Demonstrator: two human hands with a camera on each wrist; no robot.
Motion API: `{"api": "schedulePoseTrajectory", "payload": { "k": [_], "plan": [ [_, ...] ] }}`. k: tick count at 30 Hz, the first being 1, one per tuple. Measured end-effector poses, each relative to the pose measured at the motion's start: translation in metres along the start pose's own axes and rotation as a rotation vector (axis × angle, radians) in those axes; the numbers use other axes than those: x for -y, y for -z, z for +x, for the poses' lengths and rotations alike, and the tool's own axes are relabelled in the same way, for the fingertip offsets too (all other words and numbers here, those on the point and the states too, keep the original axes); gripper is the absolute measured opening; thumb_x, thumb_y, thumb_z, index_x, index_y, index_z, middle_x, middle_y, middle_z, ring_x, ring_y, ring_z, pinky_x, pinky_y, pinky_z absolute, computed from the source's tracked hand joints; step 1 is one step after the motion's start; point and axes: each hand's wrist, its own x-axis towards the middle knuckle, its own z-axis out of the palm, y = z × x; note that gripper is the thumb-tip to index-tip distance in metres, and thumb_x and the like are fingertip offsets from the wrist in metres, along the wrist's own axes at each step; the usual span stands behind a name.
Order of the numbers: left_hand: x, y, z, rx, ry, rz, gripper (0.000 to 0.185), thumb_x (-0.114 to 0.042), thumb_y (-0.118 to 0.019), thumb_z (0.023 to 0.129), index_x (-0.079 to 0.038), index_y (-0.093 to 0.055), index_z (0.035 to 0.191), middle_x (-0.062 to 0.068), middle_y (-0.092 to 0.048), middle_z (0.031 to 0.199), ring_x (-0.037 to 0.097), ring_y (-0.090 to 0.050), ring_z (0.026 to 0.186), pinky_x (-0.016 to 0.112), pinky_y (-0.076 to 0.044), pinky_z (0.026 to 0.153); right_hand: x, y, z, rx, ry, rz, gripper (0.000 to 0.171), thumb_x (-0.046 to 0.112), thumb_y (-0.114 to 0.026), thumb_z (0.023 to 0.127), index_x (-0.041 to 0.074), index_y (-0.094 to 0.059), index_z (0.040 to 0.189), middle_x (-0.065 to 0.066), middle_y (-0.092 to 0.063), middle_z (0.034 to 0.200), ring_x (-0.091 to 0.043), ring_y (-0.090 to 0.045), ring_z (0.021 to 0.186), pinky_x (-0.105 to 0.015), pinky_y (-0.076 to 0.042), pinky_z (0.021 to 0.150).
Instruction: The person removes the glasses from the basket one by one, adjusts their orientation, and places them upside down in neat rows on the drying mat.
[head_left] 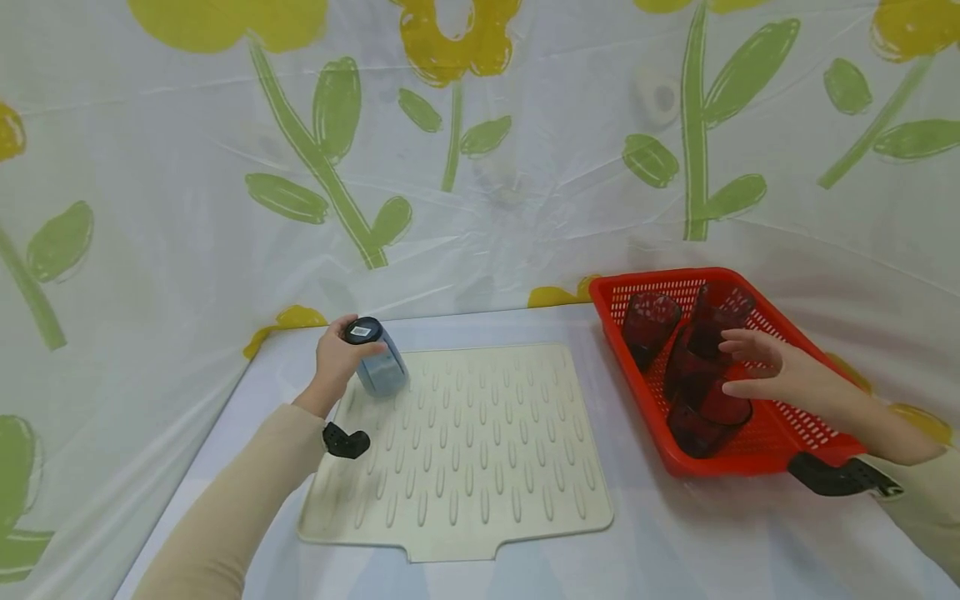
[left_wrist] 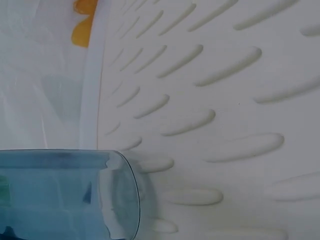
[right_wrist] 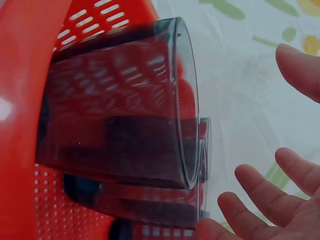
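From the head view, the left hand (head_left: 339,357) has its fingers curled round an upturned translucent blue plastic cup (head_left: 378,360), mouth down on the far left corner of the ribbed cream drying mat (head_left: 480,467). The right hand (head_left: 772,371), fingers spread and holding nothing, hovers at the dark smoky tumblers (head_left: 701,392) in the red plastic basket (head_left: 795,429).

Left wrist: the blue cup's rim sits at the mat's edge.

Right wrist: the tumblers lie on their sides, mouths facing the open fingers (right_wrist: 260,187), just apart.

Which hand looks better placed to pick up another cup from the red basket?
Right. The right hand hovers open over the dark cups in the basket, while the left hand holds a blue cup on the mat.
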Motion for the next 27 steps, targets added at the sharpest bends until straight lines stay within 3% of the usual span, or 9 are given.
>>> {"api": "schedulePoseTrajectory", "payload": {
  "k": [5,14,21,27],
  "plan": [
    [0.003,-0.001,0.007,-0.02,0.001,0.0,0.076,-0.006,-0.069,0.078,-0.006,-0.028,0.142,0.018,-0.037,0.141,0.031,-0.036,0.127,0.041,-0.032,0.104,-0.003,0.0,0.0,0.024,-0.017,-0.015,0.07,0.019,-0.062,0.086,0.001,-0.022,0.141,-0.014,-0.039,0.132,0.018,-0.031,0.1,-0.011,-0.041,0.075],
    [0.008,-0.001,0.013,-0.052,0.014,0.005,0.076,-0.008,-0.07,0.078,-0.007,-0.029,0.142,0.017,-0.037,0.141,0.031,-0.036,0.128,0.042,-0.032,0.104,-0.009,-0.003,-0.001,0.015,0.012,0.007,0.069,0.017,-0.065,0.084,-0.001,-0.026,0.139,0.005,-0.044,0.125,0.02,-0.035,0.1,-0.011,-0.041,0.077],
    [0.012,-0.002,0.016,-0.055,0.007,-0.025,0.075,-0.008,-0.069,0.079,-0.007,-0.028,0.142,0.017,-0.037,0.141,0.031,-0.036,0.128,0.042,-0.032,0.104,-0.006,-0.004,-0.004,0.019,0.023,-0.042,0.071,0.017,-0.066,0.083,-0.002,-0.026,0.138,-0.022,-0.039,0.133,0.023,-0.031,0.097,-0.015,-0.045,0.074],
    [0.016,-0.005,0.014,-0.056,-0.028,-0.047,0.076,-0.009,-0.069,0.079,-0.006,-0.027,0.142,0.017,-0.035,0.142,0.03,-0.035,0.129,0.041,-0.031,0.104,-0.006,-0.005,-0.006,0.026,0.024,-0.041,0.071,0.017,-0.066,0.083,-0.002,-0.026,0.138,-0.025,-0.038,0.134,0.023,-0.031,0.096,-0.017,-0.046,0.073]
  ]
}}
